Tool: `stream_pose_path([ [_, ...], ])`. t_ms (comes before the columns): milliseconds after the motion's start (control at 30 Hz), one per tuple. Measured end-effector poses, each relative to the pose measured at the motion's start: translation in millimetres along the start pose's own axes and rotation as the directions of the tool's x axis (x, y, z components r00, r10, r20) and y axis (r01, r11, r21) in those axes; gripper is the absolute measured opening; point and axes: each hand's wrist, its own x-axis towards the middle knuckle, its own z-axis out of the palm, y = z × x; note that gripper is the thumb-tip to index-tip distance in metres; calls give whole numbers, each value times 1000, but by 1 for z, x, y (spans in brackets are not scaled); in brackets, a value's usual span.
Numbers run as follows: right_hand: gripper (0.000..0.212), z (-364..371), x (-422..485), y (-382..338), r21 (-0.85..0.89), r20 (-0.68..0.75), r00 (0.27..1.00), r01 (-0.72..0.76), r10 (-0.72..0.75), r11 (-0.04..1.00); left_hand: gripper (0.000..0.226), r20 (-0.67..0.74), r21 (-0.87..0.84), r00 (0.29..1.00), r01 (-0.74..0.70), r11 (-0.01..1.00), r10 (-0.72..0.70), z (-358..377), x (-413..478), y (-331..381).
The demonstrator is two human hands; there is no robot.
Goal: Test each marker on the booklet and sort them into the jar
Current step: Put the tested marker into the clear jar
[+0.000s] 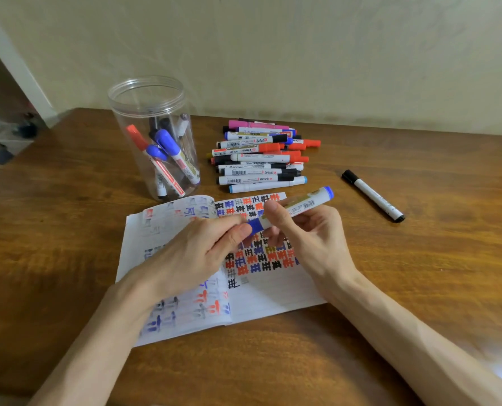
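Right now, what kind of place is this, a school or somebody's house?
Probably a room in a home: a wooden table against a plain wall, with a plastic jar and a booklet on it.

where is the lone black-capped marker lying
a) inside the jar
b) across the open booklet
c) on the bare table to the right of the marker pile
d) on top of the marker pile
c: the black-capped marker lies by itself on the table, to the right of the marker pile and touching nothing else.
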Motion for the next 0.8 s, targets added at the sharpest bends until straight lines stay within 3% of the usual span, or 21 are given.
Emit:
stream_pose_path([
  [200, 20, -2, 2, -1, -18, 38, 999, 37, -37, 999, 35, 90, -236, 994, 89, 968, -69, -5, 1, 2],
  [333, 17, -2, 1, 3, -20, -2, 999, 46, -46, 999, 37, 0, 60, 1000, 10, 998, -10, 7, -1, -1],
  [467, 18, 3, 0, 4, -20, 10, 999, 54, -53, 998, 43, -99, 127, 994, -40, 991, 53, 9, 0, 6],
  [800, 9, 2, -4, -3, 22, 76, 991, 112, -113, 994, 42, 52, -252, 997, 60, 966, -48, -4, 0, 5],
])
